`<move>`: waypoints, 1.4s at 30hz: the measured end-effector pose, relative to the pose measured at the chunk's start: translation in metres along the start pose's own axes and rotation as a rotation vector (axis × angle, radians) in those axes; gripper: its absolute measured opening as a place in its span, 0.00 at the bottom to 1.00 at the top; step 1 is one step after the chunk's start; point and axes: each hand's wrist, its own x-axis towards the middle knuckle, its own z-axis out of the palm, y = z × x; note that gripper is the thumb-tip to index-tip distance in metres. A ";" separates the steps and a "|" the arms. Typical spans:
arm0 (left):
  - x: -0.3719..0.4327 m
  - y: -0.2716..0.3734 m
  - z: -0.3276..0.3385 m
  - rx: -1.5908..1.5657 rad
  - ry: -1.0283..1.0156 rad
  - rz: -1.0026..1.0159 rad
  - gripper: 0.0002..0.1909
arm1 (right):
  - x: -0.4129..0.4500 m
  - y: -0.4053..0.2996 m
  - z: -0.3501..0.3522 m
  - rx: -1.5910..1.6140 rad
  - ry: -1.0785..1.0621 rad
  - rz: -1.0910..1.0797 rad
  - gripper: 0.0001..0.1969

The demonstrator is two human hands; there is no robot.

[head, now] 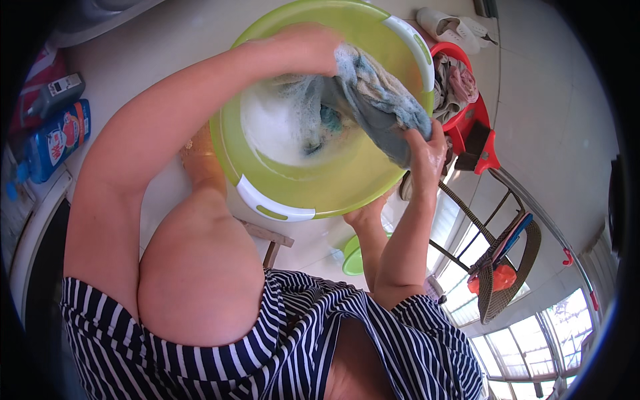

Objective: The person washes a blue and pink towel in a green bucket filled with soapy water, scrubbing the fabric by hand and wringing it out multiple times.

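Note:
A wet blue-grey and beige cloth (367,97), streaked with suds, stretches between my two hands above a lime-green plastic basin (345,192) with white grips. At its upper left end, my left hand (317,47) is closed around the fabric. My right hand (426,150) grips the lower right end, over the basin's right rim. White foam (272,125) covers the left part of the water inside. Part of the cloth hangs down into the suds, where a darker teal patch (330,119) shows. My left fingers are mostly hidden by the hand and cloth.
Right of the basin are a red tub (457,120) of clothes, a red-and-black broom head (480,150), white clogs (447,30) and a metal rack (465,215). A blue detergent bottle (57,140) stands at left. A small green bowl (353,255) sits below the basin.

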 end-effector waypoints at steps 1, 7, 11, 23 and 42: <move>0.005 -0.004 0.004 0.000 -0.001 0.000 0.20 | 0.005 0.005 0.013 -0.167 0.074 -0.046 0.21; 0.025 -0.023 0.034 0.109 0.300 0.128 0.16 | 0.009 0.031 0.088 -0.365 0.155 -0.341 0.26; 0.027 -0.033 0.042 0.091 0.430 0.261 0.16 | -0.013 0.035 0.114 -0.526 0.231 -0.634 0.15; -0.006 -0.002 0.041 0.408 -0.244 -0.112 0.19 | -0.032 0.044 0.190 -0.195 -0.140 -0.322 0.22; -0.047 -0.013 0.055 0.040 -0.407 0.310 0.36 | -0.078 -0.006 0.081 1.775 -0.365 0.627 0.22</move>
